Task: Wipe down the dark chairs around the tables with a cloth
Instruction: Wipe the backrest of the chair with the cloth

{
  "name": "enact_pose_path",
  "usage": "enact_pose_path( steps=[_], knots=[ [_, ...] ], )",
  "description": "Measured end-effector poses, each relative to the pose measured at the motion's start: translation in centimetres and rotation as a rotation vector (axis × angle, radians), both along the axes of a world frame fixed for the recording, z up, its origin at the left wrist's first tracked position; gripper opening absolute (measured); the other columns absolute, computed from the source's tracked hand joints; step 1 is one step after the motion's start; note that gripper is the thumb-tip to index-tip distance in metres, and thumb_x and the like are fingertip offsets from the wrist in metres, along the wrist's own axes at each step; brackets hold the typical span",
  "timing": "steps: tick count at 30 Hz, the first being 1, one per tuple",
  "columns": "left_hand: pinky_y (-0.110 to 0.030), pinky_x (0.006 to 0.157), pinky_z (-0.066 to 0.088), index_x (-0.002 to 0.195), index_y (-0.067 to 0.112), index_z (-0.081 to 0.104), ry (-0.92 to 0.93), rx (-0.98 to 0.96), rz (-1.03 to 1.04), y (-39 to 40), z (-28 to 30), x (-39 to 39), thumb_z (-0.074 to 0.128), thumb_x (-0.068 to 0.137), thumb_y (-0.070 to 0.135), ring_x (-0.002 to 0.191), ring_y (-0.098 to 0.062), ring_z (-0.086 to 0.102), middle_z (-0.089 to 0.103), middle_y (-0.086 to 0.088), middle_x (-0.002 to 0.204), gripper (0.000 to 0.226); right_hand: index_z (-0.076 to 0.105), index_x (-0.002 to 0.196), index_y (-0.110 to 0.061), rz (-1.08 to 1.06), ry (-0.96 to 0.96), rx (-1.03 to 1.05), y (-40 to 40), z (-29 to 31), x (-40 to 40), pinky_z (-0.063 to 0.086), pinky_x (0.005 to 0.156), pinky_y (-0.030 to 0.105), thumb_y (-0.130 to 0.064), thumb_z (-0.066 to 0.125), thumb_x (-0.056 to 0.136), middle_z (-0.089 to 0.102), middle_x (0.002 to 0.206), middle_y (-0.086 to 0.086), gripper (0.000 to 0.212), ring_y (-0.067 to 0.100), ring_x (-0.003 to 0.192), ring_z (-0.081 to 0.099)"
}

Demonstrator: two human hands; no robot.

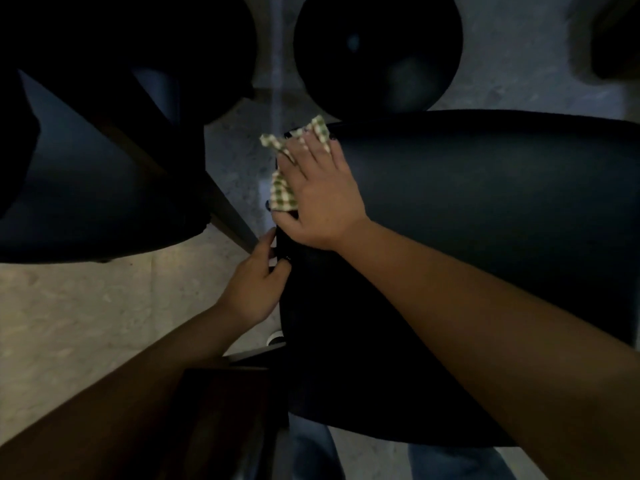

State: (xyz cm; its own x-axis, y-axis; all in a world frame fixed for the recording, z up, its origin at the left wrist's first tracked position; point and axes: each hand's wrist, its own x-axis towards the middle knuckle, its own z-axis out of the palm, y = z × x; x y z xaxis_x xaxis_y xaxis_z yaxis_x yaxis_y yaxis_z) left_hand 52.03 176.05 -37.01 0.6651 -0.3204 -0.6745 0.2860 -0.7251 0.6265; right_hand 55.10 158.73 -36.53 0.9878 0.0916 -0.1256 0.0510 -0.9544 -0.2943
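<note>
A dark chair [467, 209] fills the middle and right of the view, seen from above. My right hand [318, 192] lies flat on the left end of its seat, pressing a green-and-white checked cloth [282, 194] against the chair's edge. Part of the cloth sticks out beyond my fingertips. My left hand [258, 282] grips the chair's left edge just below the right hand, fingers curled around the dark rim. The lower part of the chair [363, 358] is nearly black in the dim light.
Another dark chair [93, 188] stands at the left, with a dark wooden leg [221, 206] between the two. Two round dark seats [377, 50] sit at the top. Pale floor [86, 317] shows at lower left. My jeans [311, 452] appear at the bottom.
</note>
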Motion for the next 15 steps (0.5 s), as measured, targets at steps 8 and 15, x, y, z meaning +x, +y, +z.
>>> enact_pose_path(
  steps=[8, 15],
  knots=[
    [-0.024, 0.085, 0.046, 0.112, 0.052, 0.051, 0.120, 0.039, 0.148, 1.1, -0.6, -1.2, 0.047, 0.098, 0.029, 0.098, -0.001, 0.062, 0.064, 0.022, 0.104, 0.027, 0.036, 0.146, -0.014, 0.085, 0.033, 0.123, -0.9, 0.6, -1.7, -0.004, 0.118, 0.039, -0.036, 0.037, 0.096, 0.023, 0.157, 0.005, 0.055, 0.023, 0.147, 0.007],
    [-0.047, 0.107, 0.041, 0.139, 0.047, 0.040, 0.182, 0.032, 0.188, 1.5, -0.6, -2.8, 0.040, 0.097, 0.030, 0.118, -0.020, 0.056, 0.058, -0.001, 0.132, 0.045, 0.043, 0.140, -0.002, 0.230, 0.021, 0.202, 0.3, 0.6, -7.4, 0.001, 0.119, 0.045, -0.017, 0.048, 0.086, 0.034, 0.151, 0.017, 0.057, 0.033, 0.144, 0.020]
  ],
)
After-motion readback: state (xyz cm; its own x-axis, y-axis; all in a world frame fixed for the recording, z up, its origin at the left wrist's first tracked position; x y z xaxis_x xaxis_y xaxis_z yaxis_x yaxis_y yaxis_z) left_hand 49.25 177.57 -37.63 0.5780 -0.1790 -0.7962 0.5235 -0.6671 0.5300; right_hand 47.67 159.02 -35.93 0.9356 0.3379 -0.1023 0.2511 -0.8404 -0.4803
